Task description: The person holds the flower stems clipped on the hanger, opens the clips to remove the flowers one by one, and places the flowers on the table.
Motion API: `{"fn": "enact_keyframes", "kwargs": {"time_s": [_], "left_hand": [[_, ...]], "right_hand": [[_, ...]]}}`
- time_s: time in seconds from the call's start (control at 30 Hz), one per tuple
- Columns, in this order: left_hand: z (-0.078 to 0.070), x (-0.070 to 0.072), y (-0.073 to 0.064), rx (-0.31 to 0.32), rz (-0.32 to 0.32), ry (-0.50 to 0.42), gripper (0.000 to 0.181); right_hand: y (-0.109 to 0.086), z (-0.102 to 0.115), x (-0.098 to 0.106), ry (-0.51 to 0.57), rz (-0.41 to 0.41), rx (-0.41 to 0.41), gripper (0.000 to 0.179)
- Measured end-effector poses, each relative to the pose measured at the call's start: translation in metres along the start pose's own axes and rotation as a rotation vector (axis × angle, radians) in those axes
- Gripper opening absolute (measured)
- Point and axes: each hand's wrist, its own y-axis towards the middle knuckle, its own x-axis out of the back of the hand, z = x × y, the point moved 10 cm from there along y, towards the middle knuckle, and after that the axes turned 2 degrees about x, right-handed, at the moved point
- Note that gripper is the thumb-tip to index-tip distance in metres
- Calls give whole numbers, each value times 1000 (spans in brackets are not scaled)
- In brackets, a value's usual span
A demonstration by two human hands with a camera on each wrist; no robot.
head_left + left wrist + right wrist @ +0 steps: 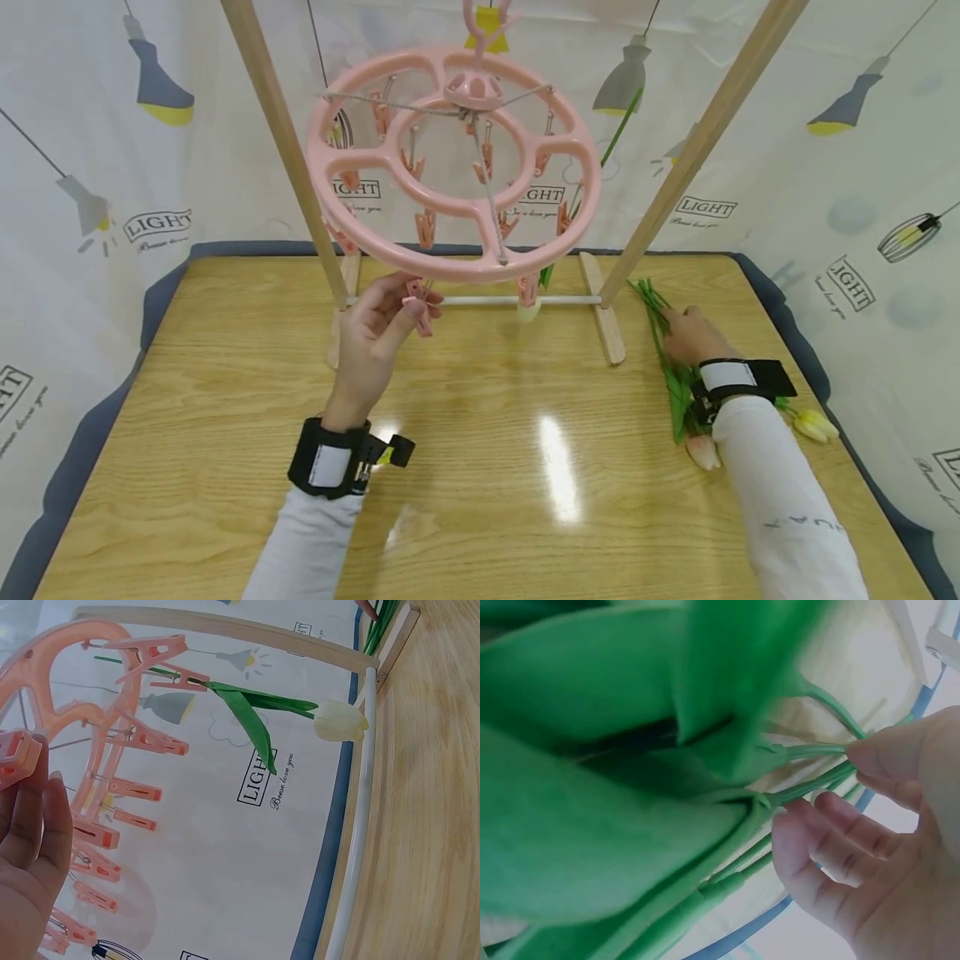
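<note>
A round pink drying hanger (pixel 450 268) with several clothespins hangs over the table. My left hand (pixel 371 329) pinches one pink clothespin (pixel 420 310) at the hanger's near left rim; no stem shows in it. From another clothespin hangs a white tulip (pixel 341 721), its bloom pointing down. At the right, my right hand (pixel 693 333) is over a bunch of tulips lying on the table, its thumb and fingers pinching a green stem (pixel 817 750). Broad leaves (pixel 577 817) fill much of the right wrist view. A pinkish bloom (pixel 703 451) and a pale yellow bloom (pixel 815 425) show around the right forearm.
A wooden stand frames the hanger, with a left post (pixel 288 150), a right post (pixel 697 158) and a white crossbar (pixel 480 301) low between its feet. Printed cloth (pixel 255 200) encloses the wooden table (pixel 465 517) at the back and sides.
</note>
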Motion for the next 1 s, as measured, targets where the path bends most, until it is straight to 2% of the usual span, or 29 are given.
{"fn": "enact_keyframes", "kwargs": {"time_s": [0.23,0.37,0.47,0.6,0.7,0.77,0.87,1.0], "left_hand": [[0,-1,0,4,1,-3,36],[1,-1,1,13,-2,7,36],[2,1,0,28,-13,18,36],[3,3,-1,46,-19,37,35],[3,3,-2,49,-20,45,32],[4,4,-1,50,-22,50,31],[4,4,-1,57,-27,37,31],[5,4,-1,71,-30,-12,32]], "right_hand": [[-10,8,15,10,-36,91,49],[-18,21,28,16,-56,143,41],[-22,40,33,7,-25,191,37],[-24,74,31,53,63,251,36],[-23,102,34,147,69,310,37],[-22,119,43,224,28,352,41],[-20,140,59,431,-28,391,54],[-22,164,83,720,-65,457,70]]}}
